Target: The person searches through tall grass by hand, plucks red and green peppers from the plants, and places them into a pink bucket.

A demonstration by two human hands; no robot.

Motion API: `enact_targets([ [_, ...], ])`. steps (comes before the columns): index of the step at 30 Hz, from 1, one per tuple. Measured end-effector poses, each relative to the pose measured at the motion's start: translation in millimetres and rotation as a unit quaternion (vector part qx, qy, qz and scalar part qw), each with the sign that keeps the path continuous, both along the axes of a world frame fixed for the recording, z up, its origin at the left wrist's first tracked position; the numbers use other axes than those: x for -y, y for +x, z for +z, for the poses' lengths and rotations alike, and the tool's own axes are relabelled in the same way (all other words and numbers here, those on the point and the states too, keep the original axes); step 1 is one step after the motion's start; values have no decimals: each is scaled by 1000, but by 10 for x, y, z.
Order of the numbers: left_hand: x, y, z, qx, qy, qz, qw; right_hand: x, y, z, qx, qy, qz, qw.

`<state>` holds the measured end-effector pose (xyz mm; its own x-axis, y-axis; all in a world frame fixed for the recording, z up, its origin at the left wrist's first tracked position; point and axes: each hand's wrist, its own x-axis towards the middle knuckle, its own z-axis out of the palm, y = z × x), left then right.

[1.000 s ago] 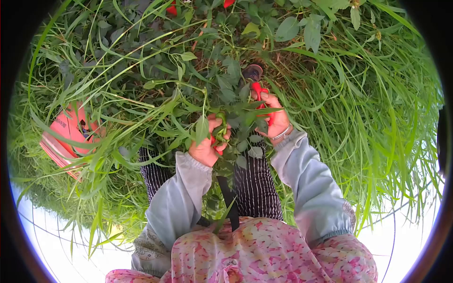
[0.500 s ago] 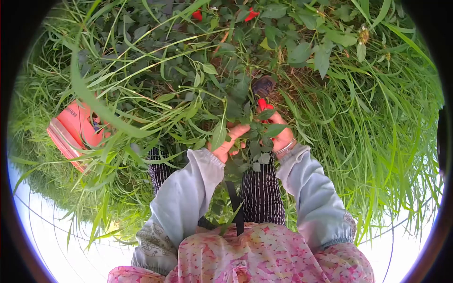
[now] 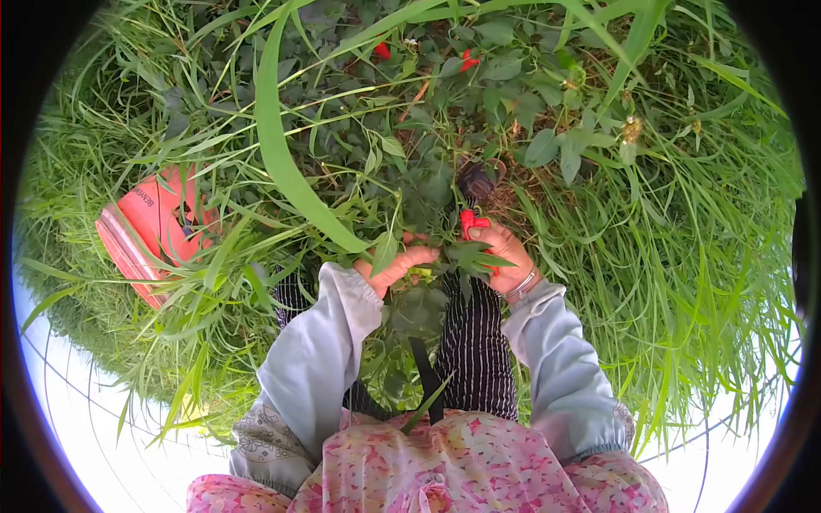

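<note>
My right hand (image 3: 510,259) is closed around several red peppers (image 3: 470,224), which poke out past the thumb. More red shows lower between its fingers, and a green leaf (image 3: 469,253) lies across the fingertips. Just left of it, my left hand (image 3: 395,269) is closed among the leaves of the pepper plant (image 3: 415,312). Its fingertips point toward the right hand, and foliage partly hides what they pinch. A pale green bit (image 3: 422,272) shows below those fingers.
On the left a red plastic container (image 3: 141,235) with an open cut side leans in tall grass (image 3: 650,256). More red peppers (image 3: 382,51) hang on plants farther ahead. A dark shoe (image 3: 479,179) stands beyond my hands. A long grass blade (image 3: 278,145) crosses the near view.
My hands have drawn slightly apart, the left moving left. More red peppers now show in my right hand, which has come lower. The view has shifted a little.
</note>
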<state>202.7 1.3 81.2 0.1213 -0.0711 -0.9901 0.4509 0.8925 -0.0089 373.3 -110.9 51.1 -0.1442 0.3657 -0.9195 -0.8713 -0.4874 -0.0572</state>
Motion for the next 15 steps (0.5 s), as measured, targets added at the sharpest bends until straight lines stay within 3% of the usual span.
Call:
enact_targets([
  [2, -60, 50, 98, -18, 6, -9, 1000, -20, -30, 38, 31, -34, 13, 999],
  [5, 22, 27, 139, 7, 1, -17, 1000, -73, 180, 137, -29, 11, 43, 999],
  [9, 97, 75, 235, 15, -3, -36, 999, -129, 254, 225, 55, 11, 124, 991],
  [15, 220, 146, 266, 47, -6, -100, 994, -213, 469, 347, 59, 10, 144, 988],
])
